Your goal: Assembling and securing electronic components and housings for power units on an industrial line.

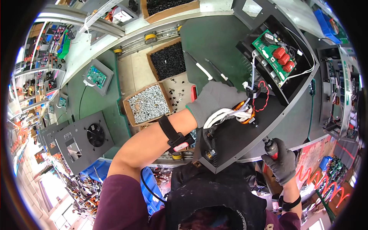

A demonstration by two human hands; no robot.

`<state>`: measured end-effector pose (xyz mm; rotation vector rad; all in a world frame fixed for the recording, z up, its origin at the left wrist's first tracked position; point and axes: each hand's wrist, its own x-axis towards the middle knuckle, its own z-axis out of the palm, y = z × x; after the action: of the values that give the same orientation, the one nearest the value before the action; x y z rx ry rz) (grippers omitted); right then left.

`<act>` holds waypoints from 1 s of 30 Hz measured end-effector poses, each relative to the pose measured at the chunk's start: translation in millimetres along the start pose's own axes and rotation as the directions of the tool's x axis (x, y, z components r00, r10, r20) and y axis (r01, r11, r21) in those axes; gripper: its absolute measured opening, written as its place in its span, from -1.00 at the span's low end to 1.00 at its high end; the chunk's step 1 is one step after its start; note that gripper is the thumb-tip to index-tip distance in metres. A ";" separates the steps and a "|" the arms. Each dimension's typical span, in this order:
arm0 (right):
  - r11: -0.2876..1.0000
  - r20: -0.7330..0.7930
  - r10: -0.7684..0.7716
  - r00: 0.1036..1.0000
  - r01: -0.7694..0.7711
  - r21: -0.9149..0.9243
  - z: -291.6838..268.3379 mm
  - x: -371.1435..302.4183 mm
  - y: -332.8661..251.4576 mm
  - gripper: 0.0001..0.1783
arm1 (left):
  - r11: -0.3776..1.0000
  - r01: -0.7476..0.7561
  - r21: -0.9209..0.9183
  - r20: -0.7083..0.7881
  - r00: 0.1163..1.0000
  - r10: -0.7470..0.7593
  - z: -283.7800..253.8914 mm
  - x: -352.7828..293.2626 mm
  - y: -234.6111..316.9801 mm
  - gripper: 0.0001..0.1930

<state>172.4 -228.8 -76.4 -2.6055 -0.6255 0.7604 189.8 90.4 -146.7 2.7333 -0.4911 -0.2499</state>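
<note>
My left hand (222,96), in a grey glove, reaches over a black metal chassis (268,115). Its fingers are closed together beside a dark ring-shaped coil (252,92); what they pinch, if anything, is hidden. A bundle of white wires (222,116) runs below that hand, and a twisted red wire (264,100) loops beside the coil. Inside the chassis's far part sits a green circuit board (273,57) with red capacitors. Outside the near right edge, my right hand (283,163) is wrapped round a black and red power screwdriver (271,148), its tip pointing up towards the chassis.
Left of the chassis stand a box of silver screws (149,104) and a box of black screws (168,60), with loose screws between them. A panel with a fan (96,134) and a boxed circuit board (96,76) lie further left. A red coiled hose (322,182) hangs at right.
</note>
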 end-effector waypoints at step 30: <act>0.855 -0.023 -0.175 0.984 0.164 0.492 10.1 -71.9 -87.2 -0.19 | -0.374 0.230 -0.899 0.390 0.808 -0.442 -74.4 -139.5 94.7 -0.61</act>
<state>84.9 -189.7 -15.7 -2.0478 -0.5688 0.7737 49.3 81.2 -27.9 0.9746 0.5853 -0.3603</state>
